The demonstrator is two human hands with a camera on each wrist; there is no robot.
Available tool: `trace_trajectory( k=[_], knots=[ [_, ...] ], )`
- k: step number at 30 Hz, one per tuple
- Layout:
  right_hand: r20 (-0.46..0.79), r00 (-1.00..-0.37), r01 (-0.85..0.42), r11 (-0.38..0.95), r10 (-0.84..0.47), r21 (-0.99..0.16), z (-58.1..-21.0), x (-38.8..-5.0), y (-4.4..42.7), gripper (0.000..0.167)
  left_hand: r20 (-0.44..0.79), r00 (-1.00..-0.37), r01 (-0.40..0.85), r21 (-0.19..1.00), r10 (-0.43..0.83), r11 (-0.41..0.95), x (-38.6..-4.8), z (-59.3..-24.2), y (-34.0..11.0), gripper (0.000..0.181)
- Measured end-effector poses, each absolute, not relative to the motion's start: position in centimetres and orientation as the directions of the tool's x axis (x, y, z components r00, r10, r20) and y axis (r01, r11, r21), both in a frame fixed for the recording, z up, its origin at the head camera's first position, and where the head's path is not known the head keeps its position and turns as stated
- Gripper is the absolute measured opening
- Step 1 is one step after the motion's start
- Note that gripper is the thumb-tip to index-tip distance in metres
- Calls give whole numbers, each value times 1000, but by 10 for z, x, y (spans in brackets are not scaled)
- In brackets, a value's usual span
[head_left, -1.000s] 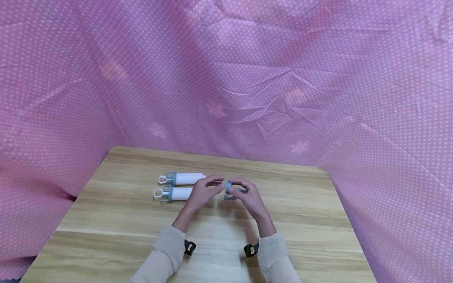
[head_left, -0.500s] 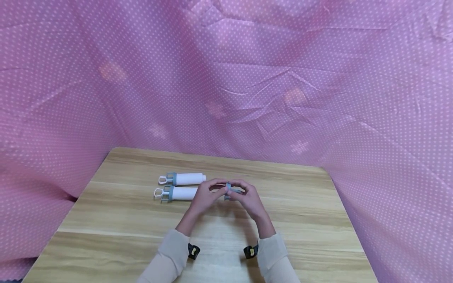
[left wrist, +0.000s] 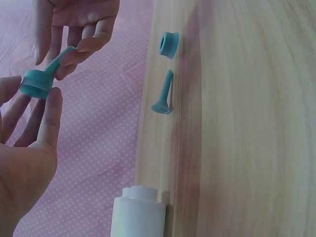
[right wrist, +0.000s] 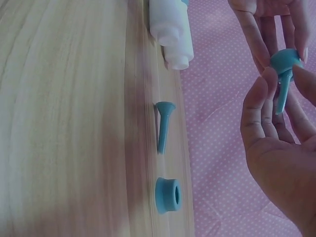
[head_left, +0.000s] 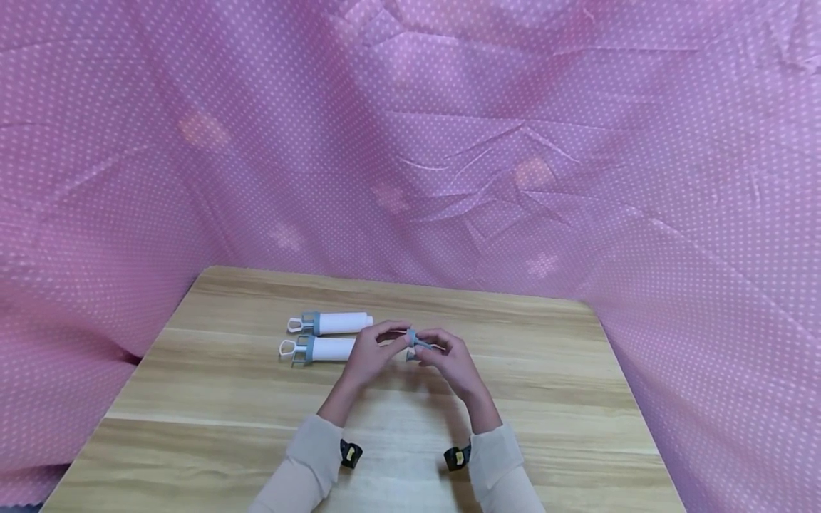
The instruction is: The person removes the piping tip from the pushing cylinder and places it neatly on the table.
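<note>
My left hand [head_left: 370, 353] pinches a teal ring cap [left wrist: 36, 83] between thumb and fingers above the table. From the cap juts a slim teal nozzle [right wrist: 284, 91], angled toward my right hand [head_left: 454, 358]. The right hand's bent fingers and thumb lie loosely about the nozzle, with a visible gap between them in the left wrist view. Below on the table are a loose flared teal nozzle [left wrist: 164, 96] and a second teal ring cap [right wrist: 168, 195]. Left of my hands, two white syringe-like tubes [head_left: 343, 323] with teal collars and white pull handles lie side by side.
The wooden table [head_left: 256, 442] has its far edge against a pink dotted cloth [head_left: 410, 178], which also hangs at both sides. A black wrist camera [head_left: 350, 454] sits at the left cuff, another wrist camera [head_left: 457, 457] at the right.
My left hand came over to the teal cap that the right hand held, and both pinched it. Now the left holds it, while the right fingers have loosened and the nozzle shows tilted.
</note>
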State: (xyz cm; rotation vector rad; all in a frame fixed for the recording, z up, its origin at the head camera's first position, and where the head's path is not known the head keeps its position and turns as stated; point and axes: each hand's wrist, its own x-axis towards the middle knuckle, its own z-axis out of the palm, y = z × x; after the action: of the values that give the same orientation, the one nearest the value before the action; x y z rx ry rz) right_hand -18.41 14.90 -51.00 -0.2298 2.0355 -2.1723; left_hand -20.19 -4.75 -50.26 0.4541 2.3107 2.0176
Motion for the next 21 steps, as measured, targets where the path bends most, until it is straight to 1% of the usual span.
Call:
trace_trajectory(
  k=[8,16,21],
  knots=[
    [17,-986,-7,-64,-164,-998,-512,-183,152,24,184,-957,207,975,224,81,-201,-505,-48,28],
    [-3,-988,13,-64,-152,-998,-514,-182,155,23,186,-961,202,978,207,60,-199,-507,-49,29],
    [-4,-990,15,-72,-142,-997,-516,-181,157,22,186,-957,204,977,223,62,-191,-490,-52,29]
  ],
)
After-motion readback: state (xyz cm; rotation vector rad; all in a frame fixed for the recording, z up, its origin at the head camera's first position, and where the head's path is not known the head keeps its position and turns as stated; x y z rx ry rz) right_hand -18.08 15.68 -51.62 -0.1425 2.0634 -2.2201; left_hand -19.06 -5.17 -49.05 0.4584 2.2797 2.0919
